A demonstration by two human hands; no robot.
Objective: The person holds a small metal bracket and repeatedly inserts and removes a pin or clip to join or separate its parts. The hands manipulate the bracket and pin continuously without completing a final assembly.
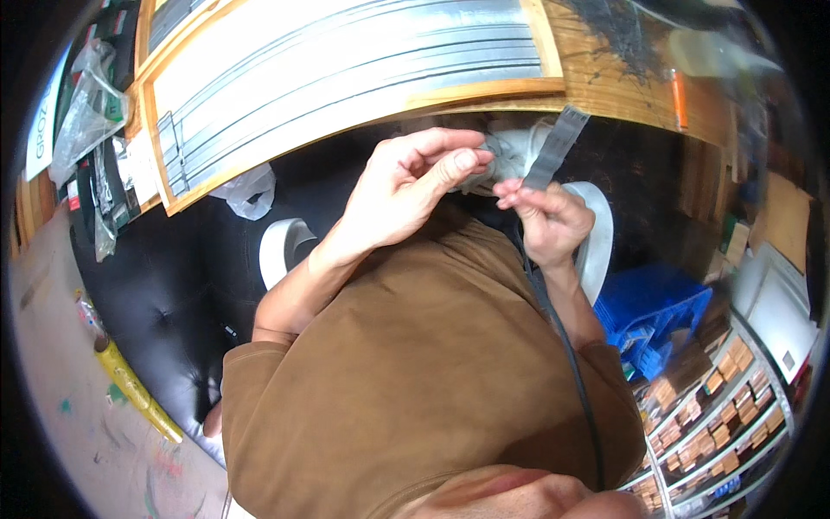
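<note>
My right hand [555, 222] pinches the lower end of a flat grey strip [558, 147], which slants up and to the right beyond my fingertips. Left of it, my left hand [411, 182] is raised with fingers bent and the thumb tip close to them. Whether something thin lies in that grip is hidden. Both hands are in front of my brown shirt, just short of the wooden bench edge. Behind the fingertips is a pale, crumpled-looking item [519, 145], partly covered.
On the bench [622, 95] lies a wood-framed tray [346, 99] with long grey strips, plus an orange stick [679, 99]. Plastic bags [91, 112] hang at the left. A yellow tube [138, 389] is lower left. A blue crate [653, 303] and a shelf of small blocks [726, 432] stand right.
</note>
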